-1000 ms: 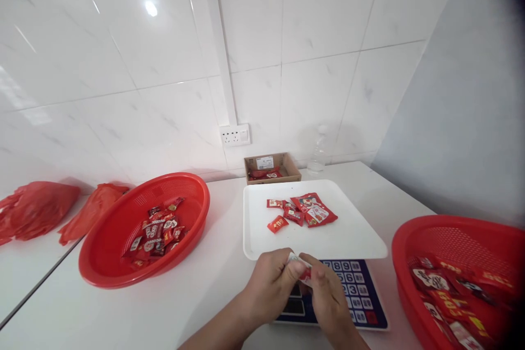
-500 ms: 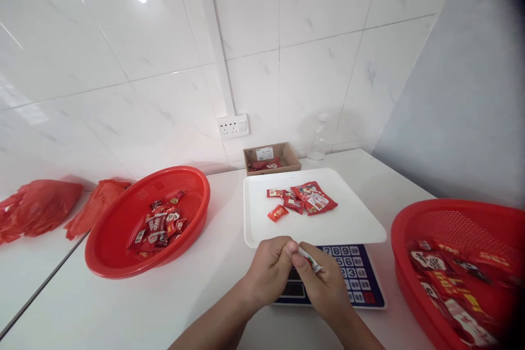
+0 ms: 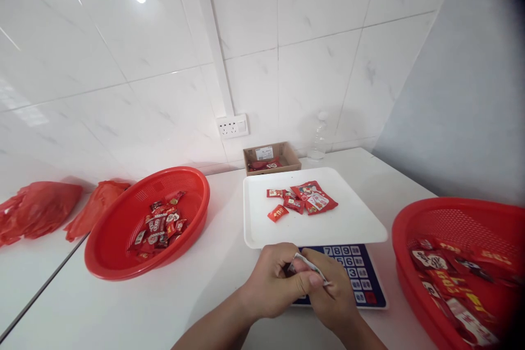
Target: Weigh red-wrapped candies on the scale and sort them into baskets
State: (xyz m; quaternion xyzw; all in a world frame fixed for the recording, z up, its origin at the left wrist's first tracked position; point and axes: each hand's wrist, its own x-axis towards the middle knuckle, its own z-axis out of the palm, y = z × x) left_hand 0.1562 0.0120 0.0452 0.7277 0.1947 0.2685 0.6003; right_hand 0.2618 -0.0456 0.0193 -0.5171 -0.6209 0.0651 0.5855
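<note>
Close together in front of the scale, my left hand (image 3: 273,279) and my right hand (image 3: 333,291) both pinch a small whitish packet (image 3: 312,266). Its edge shows between the thumbs and fingers; the rest is hidden in my grip. Just beyond them is the white tray (image 3: 256,232) of a digital scale, with its blue keypad (image 3: 361,270) partly behind my right hand. On the tray lie several small red wrapped sweets (image 3: 293,204) and a larger red packet (image 3: 315,198).
A red plastic basket (image 3: 104,254) with wrapped sweets stands on the left, another red basket (image 3: 404,262) on the right. Behind the tray are a cardboard box (image 3: 291,159) and a clear bottle (image 3: 319,139). Red plastic bags (image 3: 45,208) lie far left.
My fingers have shifted around the packet, and its pale edge now lies more open between my thumbs. The hands stay in nearly the same place; the tray's contents are unchanged.
</note>
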